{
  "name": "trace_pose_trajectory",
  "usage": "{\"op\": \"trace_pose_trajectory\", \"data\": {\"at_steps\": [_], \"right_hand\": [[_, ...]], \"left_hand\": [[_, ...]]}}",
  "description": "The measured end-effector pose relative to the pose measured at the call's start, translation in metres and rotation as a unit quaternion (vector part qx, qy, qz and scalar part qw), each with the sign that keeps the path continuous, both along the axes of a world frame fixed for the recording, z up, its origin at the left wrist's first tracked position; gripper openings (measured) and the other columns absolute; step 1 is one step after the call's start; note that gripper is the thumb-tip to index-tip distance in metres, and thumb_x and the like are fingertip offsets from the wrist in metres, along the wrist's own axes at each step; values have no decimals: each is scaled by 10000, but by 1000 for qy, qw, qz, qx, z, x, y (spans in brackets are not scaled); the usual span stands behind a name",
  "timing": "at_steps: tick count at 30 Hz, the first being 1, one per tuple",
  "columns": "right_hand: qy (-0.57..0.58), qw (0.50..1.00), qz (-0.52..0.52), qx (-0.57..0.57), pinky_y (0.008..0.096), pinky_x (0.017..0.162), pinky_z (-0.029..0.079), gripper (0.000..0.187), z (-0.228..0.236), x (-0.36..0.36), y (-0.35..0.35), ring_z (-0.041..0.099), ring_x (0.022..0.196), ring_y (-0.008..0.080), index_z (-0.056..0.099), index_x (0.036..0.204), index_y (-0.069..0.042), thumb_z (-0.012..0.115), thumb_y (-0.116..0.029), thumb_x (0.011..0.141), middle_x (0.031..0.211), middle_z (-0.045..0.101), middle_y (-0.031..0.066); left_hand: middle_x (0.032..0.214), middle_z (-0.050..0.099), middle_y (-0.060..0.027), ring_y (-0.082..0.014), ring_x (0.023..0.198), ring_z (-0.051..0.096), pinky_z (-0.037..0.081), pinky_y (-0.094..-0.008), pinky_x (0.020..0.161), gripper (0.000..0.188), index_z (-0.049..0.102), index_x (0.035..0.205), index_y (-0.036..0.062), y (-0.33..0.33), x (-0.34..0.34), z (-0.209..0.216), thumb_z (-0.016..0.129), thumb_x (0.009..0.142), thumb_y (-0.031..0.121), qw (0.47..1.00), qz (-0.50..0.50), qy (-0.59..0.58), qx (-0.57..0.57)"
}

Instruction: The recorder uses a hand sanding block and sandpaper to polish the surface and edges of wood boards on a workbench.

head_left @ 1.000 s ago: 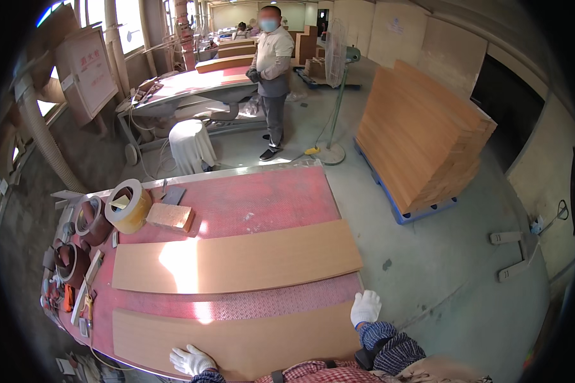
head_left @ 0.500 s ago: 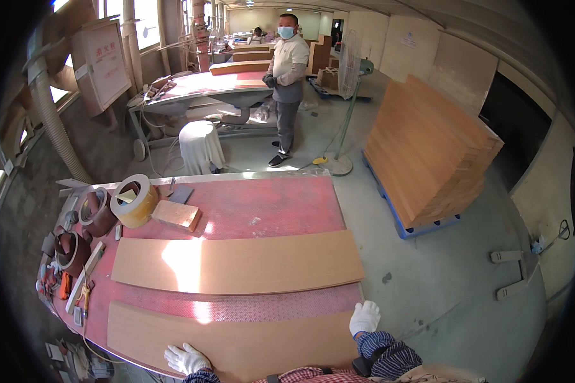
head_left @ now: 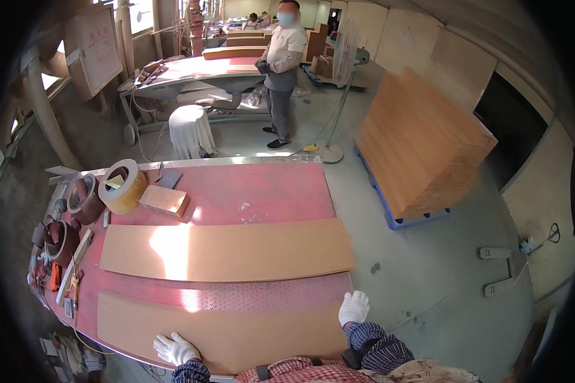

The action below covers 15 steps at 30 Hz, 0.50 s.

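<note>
A long tan wooden board (head_left: 236, 333) lies along the near edge of the red-topped workbench (head_left: 268, 191). My left hand (head_left: 176, 349), in a white knit glove, rests flat on its left half with the fingers spread. At the board's right end is my right hand (head_left: 354, 308), gloved too, fingers stretched forward and close together. It touches the end corner and holds nothing that I can see. A second tan board (head_left: 249, 251) lies farther off, parallel to the first, with a strip of red mat between them.
Abrasive rolls (head_left: 62, 242), a tape roll (head_left: 122, 186), a brick-like block (head_left: 165, 200) and small tools crowd the bench's left side. Stacked boards (head_left: 421, 147) stand on a blue pallet (head_left: 399, 223) at right. Beyond are a masked person (head_left: 286, 57) and a floor fan (head_left: 345, 54).
The whole scene has shifted slightly left and up in the picture. Both hands keep nearly the same places on the near board.
</note>
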State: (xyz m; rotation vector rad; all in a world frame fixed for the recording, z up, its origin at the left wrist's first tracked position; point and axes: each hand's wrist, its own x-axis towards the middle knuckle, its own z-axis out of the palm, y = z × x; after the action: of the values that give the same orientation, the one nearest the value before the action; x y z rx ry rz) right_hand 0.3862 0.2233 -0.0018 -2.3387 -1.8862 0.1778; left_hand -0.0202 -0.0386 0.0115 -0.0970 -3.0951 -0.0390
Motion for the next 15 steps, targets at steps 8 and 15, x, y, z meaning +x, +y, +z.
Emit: {"op": "trace_pose_trajectory", "data": {"at_steps": [8, 15], "right_hand": [[-12, 999, -21, -43, 456, 944, 426, 325, -2, 27, -38, 543, 1093, 328, 592, 1028, -45, 504, -350, 957, 1120, 599, 142], [-10, 1000, -15, -25, 459, 939, 426, 321, 2, 26, -30, 544, 1086, 329, 585, 1007, -42, 499, -347, 959, 1105, 597, 144]], "left_hand": [[1491, 387, -230, -359, 1396, 347, 264, -500, 1145, 587, 419, 1430, 15, -41, 21, -25, 524, 973, 369, 1000, 0, 19, -22], [1526, 324, -246, -363, 1427, 288, 220, -501, 1168, 611, 363, 1460, -3, -26, 21, -18, 485, 989, 367, 1000, 8, -26, -9]]}}
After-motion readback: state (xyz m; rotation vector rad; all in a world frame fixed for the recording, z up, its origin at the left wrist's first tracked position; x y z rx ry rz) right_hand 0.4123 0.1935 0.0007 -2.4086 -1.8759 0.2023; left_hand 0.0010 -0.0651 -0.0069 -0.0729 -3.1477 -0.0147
